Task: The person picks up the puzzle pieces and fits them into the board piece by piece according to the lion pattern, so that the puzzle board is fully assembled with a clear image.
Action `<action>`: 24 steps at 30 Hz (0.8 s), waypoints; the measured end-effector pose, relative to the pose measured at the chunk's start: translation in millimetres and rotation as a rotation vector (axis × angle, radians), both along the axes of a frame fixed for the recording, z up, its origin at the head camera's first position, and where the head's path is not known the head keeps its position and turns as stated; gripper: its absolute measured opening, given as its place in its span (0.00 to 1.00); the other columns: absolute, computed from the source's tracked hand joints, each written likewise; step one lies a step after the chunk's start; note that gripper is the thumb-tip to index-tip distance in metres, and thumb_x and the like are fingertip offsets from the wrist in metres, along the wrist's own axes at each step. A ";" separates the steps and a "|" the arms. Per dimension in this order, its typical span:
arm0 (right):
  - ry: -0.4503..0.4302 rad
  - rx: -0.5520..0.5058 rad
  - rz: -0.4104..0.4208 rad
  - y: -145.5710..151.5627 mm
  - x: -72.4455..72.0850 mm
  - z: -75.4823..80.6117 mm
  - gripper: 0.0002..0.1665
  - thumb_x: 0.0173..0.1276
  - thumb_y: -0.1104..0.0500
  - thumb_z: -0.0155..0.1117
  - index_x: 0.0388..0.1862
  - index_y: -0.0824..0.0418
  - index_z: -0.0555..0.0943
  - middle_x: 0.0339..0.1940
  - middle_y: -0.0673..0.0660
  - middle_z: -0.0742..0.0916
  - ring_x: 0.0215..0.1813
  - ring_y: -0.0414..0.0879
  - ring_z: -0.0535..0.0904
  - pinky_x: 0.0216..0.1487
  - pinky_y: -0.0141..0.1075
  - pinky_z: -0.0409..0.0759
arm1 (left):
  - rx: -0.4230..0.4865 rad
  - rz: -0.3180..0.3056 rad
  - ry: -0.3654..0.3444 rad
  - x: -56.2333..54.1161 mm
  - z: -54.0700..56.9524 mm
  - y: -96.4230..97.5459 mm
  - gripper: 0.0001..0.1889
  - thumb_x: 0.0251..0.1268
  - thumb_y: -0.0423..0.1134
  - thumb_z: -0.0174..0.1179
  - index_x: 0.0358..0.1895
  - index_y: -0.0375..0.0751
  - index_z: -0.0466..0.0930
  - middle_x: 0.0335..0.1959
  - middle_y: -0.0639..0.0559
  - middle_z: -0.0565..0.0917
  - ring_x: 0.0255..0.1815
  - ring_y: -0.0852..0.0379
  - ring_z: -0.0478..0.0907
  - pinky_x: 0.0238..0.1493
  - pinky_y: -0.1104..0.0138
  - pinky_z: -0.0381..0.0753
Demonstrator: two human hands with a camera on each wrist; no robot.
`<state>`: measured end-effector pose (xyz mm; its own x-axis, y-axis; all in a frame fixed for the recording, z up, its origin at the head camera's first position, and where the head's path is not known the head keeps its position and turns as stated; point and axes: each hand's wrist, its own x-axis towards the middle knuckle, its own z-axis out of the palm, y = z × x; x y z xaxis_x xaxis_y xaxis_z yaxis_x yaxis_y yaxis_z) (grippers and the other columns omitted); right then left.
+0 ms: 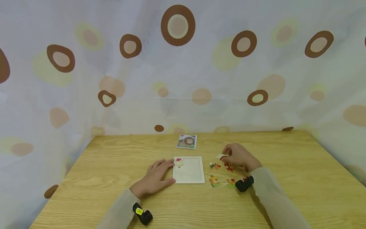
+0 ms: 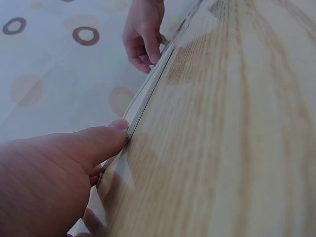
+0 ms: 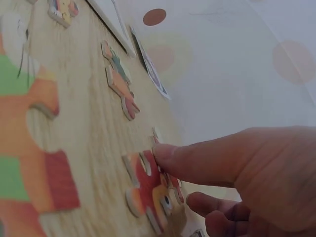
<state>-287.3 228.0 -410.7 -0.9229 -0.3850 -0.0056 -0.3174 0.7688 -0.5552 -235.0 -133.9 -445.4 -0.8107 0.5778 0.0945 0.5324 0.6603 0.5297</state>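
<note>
The white puzzle tray [image 1: 202, 170] lies on the table with a puzzle piece [image 1: 179, 161] in its far left corner. My left hand [image 1: 155, 178] rests palm down beside it, fingers extended, fingertips and thumb touching its left edge; the left wrist view shows the thumb [image 2: 106, 140] against that edge. Right of the tray, my right hand [image 1: 238, 156] pinches a puzzle piece [image 1: 220, 156] between thumb and fingers, over the loose pieces. In the right wrist view a red and orange puzzle piece [image 3: 148, 187] lies just below the thumb [image 3: 192, 160], partly hiding the held piece.
Several loose puzzle pieces lie right of the tray, among them a yellow one [image 1: 213, 180] and a green and orange one [image 1: 215, 165]. Behind the tray lies a picture card [image 1: 187, 142] with a lion. A patterned cloth [image 1: 183, 79] hangs behind the table [image 1: 183, 203].
</note>
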 end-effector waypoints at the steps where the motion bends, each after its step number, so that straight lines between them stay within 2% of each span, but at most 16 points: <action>1: -0.002 -0.007 -0.004 -0.3 -0.3 0.3 0.15 0.63 0.58 0.68 0.43 0.67 0.79 0.34 0.57 0.82 0.34 0.46 0.75 0.38 0.44 0.76 | 0.002 0.000 0.004 -0.5 0.2 0.1 0.30 0.69 0.51 0.55 0.69 0.39 0.65 0.75 0.46 0.61 0.75 0.37 0.50 0.67 0.38 0.47; 8: 0.073 -0.009 -0.013 -2.9 -1.4 -5.2 0.12 0.63 0.61 0.69 0.36 0.66 0.75 0.28 0.55 0.77 0.29 0.45 0.68 0.35 0.38 0.70 | 0.003 0.019 0.000 1.1 -2.0 1.0 0.30 0.69 0.53 0.56 0.68 0.41 0.65 0.74 0.47 0.61 0.75 0.38 0.50 0.68 0.38 0.47; 14: 0.016 -0.074 -0.050 -5.0 1.2 -8.1 0.11 0.68 0.62 0.63 0.35 0.62 0.68 0.27 0.55 0.75 0.24 0.44 0.66 0.29 0.36 0.66 | 0.007 0.008 0.001 1.1 -3.2 3.7 0.30 0.69 0.53 0.55 0.68 0.40 0.65 0.74 0.46 0.61 0.74 0.37 0.51 0.67 0.37 0.47; 20: 0.132 -0.133 -0.023 -13.8 -0.2 -7.1 0.09 0.66 0.62 0.64 0.36 0.62 0.72 0.30 0.54 0.76 0.27 0.43 0.67 0.31 0.35 0.68 | 0.019 0.003 -0.007 0.4 0.5 4.7 0.31 0.69 0.53 0.56 0.68 0.39 0.65 0.75 0.46 0.61 0.74 0.37 0.50 0.67 0.37 0.46; 24: 0.162 -0.182 0.010 -32.3 -0.9 -10.7 0.08 0.66 0.60 0.65 0.35 0.60 0.74 0.29 0.52 0.78 0.27 0.41 0.69 0.29 0.34 0.70 | 0.006 0.012 -0.006 0.2 -0.9 2.1 0.30 0.69 0.52 0.56 0.68 0.40 0.65 0.75 0.46 0.61 0.75 0.37 0.51 0.67 0.38 0.46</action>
<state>-288.2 195.7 -421.5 -0.9022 -0.3755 0.2121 -0.4206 0.6573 -0.6254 -234.8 -131.8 -446.3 -0.8182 0.5674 0.0930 0.5212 0.6638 0.5364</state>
